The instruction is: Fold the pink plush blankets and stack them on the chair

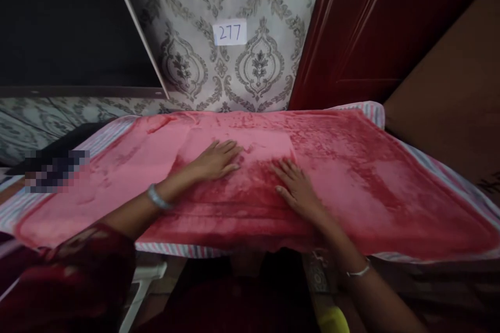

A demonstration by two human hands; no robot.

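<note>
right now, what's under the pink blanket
A striped cloth peeks out past the blanket at the far corners and along the near edge. Whatever lies under the middle is covered. The left hand and right hand lie flat on top.

Light is dim and soft, strongest on the patterned wallpaper (pixel 234 62) and the middle of the pink blanket (pixel 351 177). The upper left and bottom fall into deep shadow. Edges bow and smear; a pixelated patch (pixel 57 170) sits left.

You've got one readable mark: "277" handwritten on a white paper label (pixel 230 33), stuck on the patterned wallpaper (pixel 187 10).
</note>
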